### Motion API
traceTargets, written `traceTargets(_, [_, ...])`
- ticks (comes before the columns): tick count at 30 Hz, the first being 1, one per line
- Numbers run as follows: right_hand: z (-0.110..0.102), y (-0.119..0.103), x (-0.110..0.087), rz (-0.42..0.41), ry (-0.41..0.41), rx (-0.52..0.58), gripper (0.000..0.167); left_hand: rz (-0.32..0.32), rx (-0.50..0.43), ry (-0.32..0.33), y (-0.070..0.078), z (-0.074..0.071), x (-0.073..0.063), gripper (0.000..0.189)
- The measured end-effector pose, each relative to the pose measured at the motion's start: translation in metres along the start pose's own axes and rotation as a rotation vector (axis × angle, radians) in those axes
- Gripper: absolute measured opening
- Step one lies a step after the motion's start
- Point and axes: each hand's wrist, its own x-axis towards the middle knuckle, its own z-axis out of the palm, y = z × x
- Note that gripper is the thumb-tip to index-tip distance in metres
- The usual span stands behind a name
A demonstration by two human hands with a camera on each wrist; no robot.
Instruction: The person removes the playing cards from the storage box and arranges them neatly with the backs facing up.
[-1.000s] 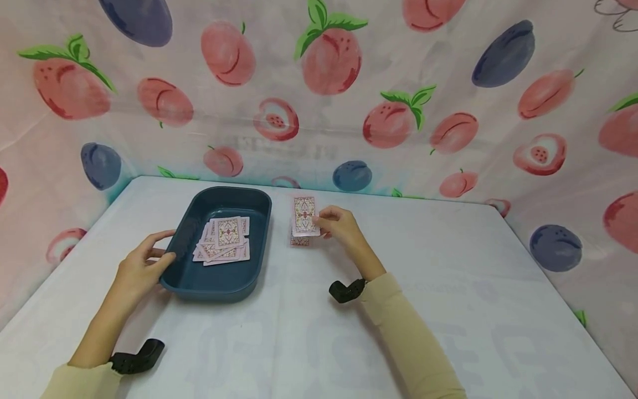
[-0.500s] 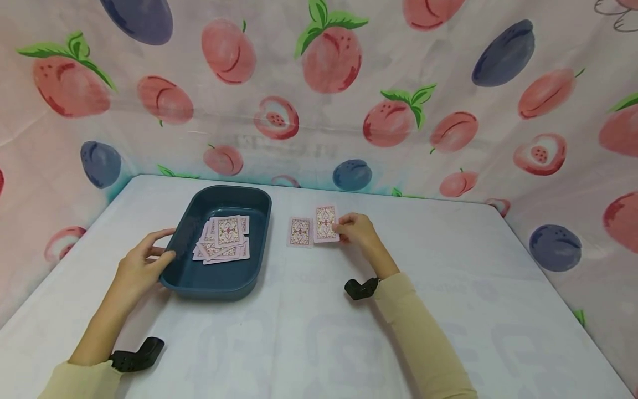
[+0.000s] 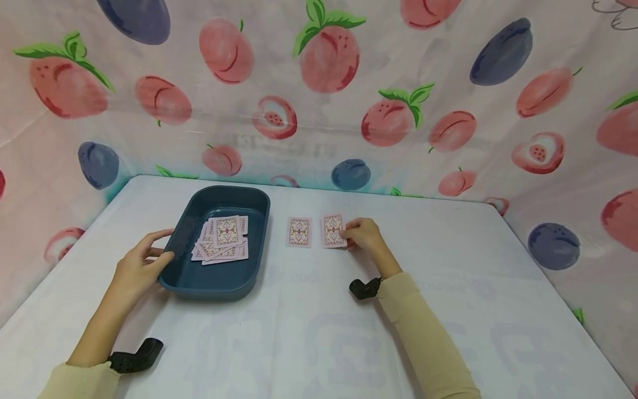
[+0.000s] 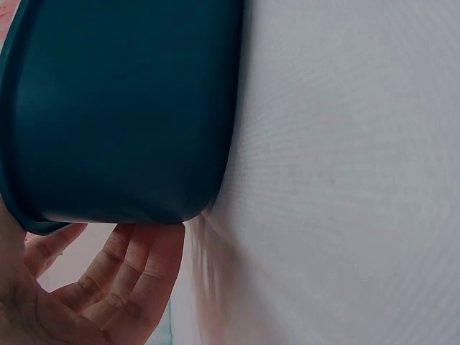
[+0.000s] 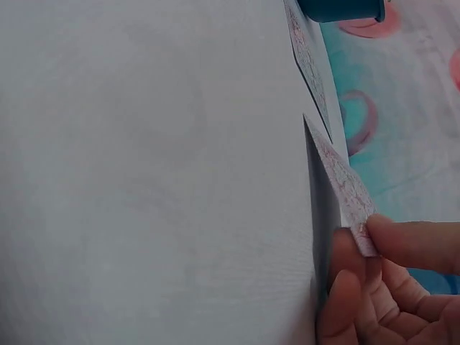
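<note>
My right hand point(image 3: 366, 235) pinches a playing card point(image 3: 332, 229) by its right edge, thumb on top of the patterned back. In the right wrist view this card point(image 5: 343, 183) is tilted, its near edge raised off the white table. A second playing card point(image 3: 299, 232) lies flat to the left of it. On the left, my left hand point(image 3: 141, 264) grips the side of a dark blue tray point(image 3: 214, 288), thumb at the rim and fingers point(image 4: 154, 266) against the outer wall. Inside the tray lies a loose pile of playing cards point(image 3: 224, 241), backs up.
The white table point(image 3: 309, 332) meets a fruit-print cloth point(image 3: 319, 127) that hangs along its back and sides. A black wrist strap piece point(image 3: 365, 288) juts out from the right wrist, and another point(image 3: 137, 356) from the left.
My right hand has carried its card rightward from above the other card and lowered it beside that one, uncovering it. The left hand and the tray have stayed put.
</note>
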Motion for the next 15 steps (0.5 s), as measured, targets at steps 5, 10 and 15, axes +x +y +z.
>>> traceTargets(5, [0.0006,-0.0015,0.0001,-0.018,0.021,-0.102,0.023,-0.003,-0.006,-0.007,-0.0001,-0.0006,-0.0007,0.049])
traceTargets(10, [0.0005,-0.0029,-0.0004,-0.038,0.030,-0.191,0.020,-0.003,-0.005,-0.006,0.0003,-0.0007,-0.0005,0.049])
traceTargets(15, [-0.0006,-0.0045,-0.0014,-0.040,0.025,-0.247,0.018,-0.001,-0.004,-0.008,0.0002,-0.0008,-0.0003,0.049])
